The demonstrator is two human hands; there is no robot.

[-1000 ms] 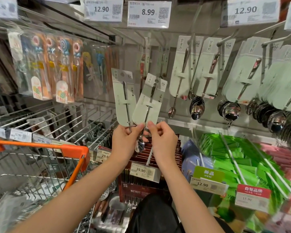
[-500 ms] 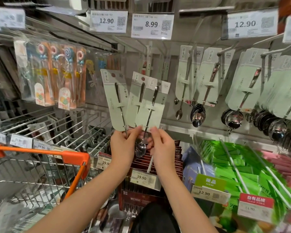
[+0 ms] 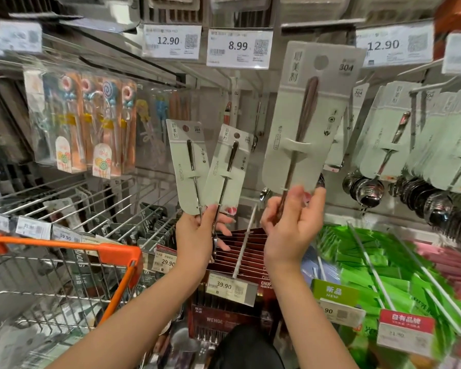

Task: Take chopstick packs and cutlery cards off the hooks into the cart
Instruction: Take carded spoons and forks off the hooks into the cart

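Left hand [image 3: 197,235] pinches two cutlery cards [image 3: 205,166]; right hand [image 3: 290,230] one.

Shop aisle — grey pegboard wall [image 3: 218,102], white price tags [image 3: 239,47], wire shelf [image 3: 64,198] at left.

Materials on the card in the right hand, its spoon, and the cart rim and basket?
Card in the right hand: pale green card, matte, looks like stiff paperboard with a punched hang hole and cut tabs. Its spoon: glossy metal, probably stainless, given the printed 304. Cart rim: smooth orange, likely plastic. Cart basket: shiny wire grid, probably plated steel.
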